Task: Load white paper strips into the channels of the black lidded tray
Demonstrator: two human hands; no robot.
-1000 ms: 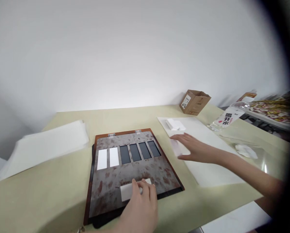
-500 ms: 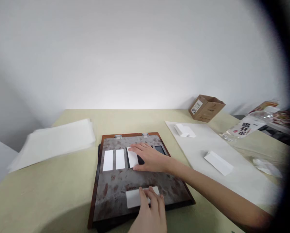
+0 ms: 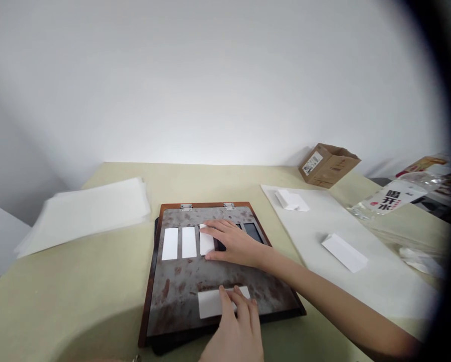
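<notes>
A hinged board [image 3: 183, 296] with a mottled grey top and a brown wooden edge lies on the table, with a row of rectangular slots across it. White cards [image 3: 170, 244] fill the two leftmost slots. At the third slot, my right hand [image 3: 231, 242] grips a white card [image 3: 206, 244] between fingers and thumb; the card sits in the slot, slightly left of its right edge. My left hand [image 3: 238, 322] is closed over another white card [image 3: 209, 303] on the board's front part, fingertips at its far edge and thumb hidden. The rightmost slot [image 3: 253, 232] shows dark.
White sheets [image 3: 93, 211] lie at the left. On the right, a white mat [image 3: 304, 231] bears two small stacks of white cards [image 3: 345, 252]. A brown paper bag [image 3: 329, 166] stands at the back, beside a lying clear plastic bottle [image 3: 394, 196].
The white card under my right hand now lies straighter in the third slot. My left hand stays on its card. The whole view has shifted slightly.
</notes>
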